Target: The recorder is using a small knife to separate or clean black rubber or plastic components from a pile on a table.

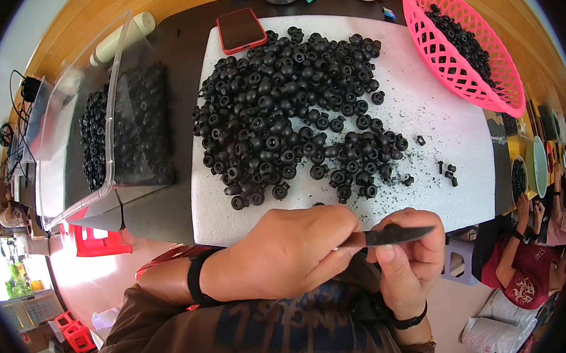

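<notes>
My left hand point(285, 252), coming in across the front of the foam board, is closed around a small knife point(402, 235). Its blade points right and passes in front of my right fingers. My right hand point(412, 259) is closed too, with the thumb bent up against the lower side of the blade; whatever it pinches is hidden behind the blade. Just beyond both hands lies a spread pile of small round black parts with holes point(284, 104), on a white foam board point(453, 171). Black crumbs point(388, 185) are scattered near the pile's right front edge.
A clear plastic bin point(112, 155) with black parts stands at the left. At the far right is a pink basket point(421, 45) holding more. A red-edged phone point(241, 30) lies on the board's far edge. Several small black pieces point(450, 172) sit apart. Another person point(522, 268) is at the right.
</notes>
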A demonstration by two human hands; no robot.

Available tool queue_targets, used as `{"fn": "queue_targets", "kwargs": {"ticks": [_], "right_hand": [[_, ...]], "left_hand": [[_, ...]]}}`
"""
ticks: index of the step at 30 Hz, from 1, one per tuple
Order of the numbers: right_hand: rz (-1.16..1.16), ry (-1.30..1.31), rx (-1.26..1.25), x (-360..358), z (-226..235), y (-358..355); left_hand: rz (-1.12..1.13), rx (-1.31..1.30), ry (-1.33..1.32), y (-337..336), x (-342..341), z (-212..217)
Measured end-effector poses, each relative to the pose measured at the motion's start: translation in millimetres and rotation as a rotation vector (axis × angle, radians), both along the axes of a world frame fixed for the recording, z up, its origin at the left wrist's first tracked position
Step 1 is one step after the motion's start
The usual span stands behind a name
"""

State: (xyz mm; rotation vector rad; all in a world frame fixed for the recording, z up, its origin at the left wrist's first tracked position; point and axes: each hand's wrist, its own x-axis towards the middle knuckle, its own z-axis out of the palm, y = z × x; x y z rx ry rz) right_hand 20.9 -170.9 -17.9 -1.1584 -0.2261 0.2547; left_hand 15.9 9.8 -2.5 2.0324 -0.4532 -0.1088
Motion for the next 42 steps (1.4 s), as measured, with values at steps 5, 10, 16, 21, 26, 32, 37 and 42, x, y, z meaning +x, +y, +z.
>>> {"fn": "queue_targets", "kwargs": {"ticks": [5, 10, 16, 21, 26, 32, 37, 42], "right_hand": [[0.009, -0.065, -0.035, 3, -6, -6], [0.012, -0.071, -0.045, 2, -8, -7], [-0.025, -0.132, -0.102, -1, -9, -9], [0.251, -0.44, -0.165, 7, -6, -22], [-0.058, -0.315, -0.087, -6, -8, -17], [-0.032, -0.278, -0.092, -4, -6, -17], [-0.005, -0.306, -0.163, -5, -6, -16], [0.013, -0.296, -0.182, -4, -5, -13]], "left_hand": [[0.018, 0.018, -0.147, -9, 0, -2], [0.02, 0.064, -0.203, -10, 1, -3], [0.034, 0.125, -0.213, -13, 0, -1], [0.063, 0.306, -0.065, -13, 0, -11], [0.08, 0.01, 0.082, -13, 1, 9], [-0.115, -0.333, 0.396, -5, 10, 13], [-0.24, -0.445, 0.577, -7, 16, 20], [-0.271, -0.438, 0.596, -6, 18, 8]]}}
